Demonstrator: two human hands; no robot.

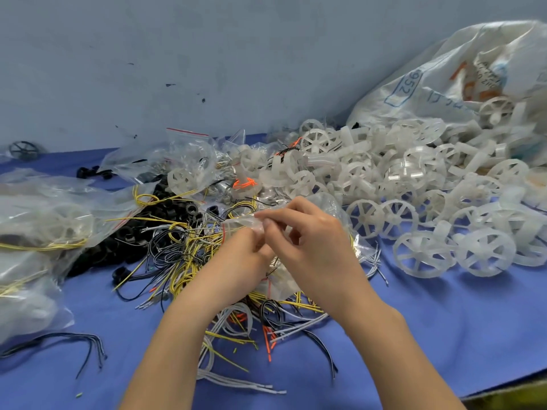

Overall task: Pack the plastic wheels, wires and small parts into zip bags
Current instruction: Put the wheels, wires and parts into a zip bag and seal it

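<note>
Between both hands (242,255) (307,232), a zip bag (240,222)

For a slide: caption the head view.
Left hand and right hand pinch a zip bag over wires, wheels beside.

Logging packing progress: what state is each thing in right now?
zip bag: top edge pinched by both hands
left hand: pinching the bag
right hand: pinching the bag
white sack: lying open, wheels spilling out
white wheels: loose, heaped
wires: loose, tangled
black rings: loose pile
filled bags: lying at left
</note>
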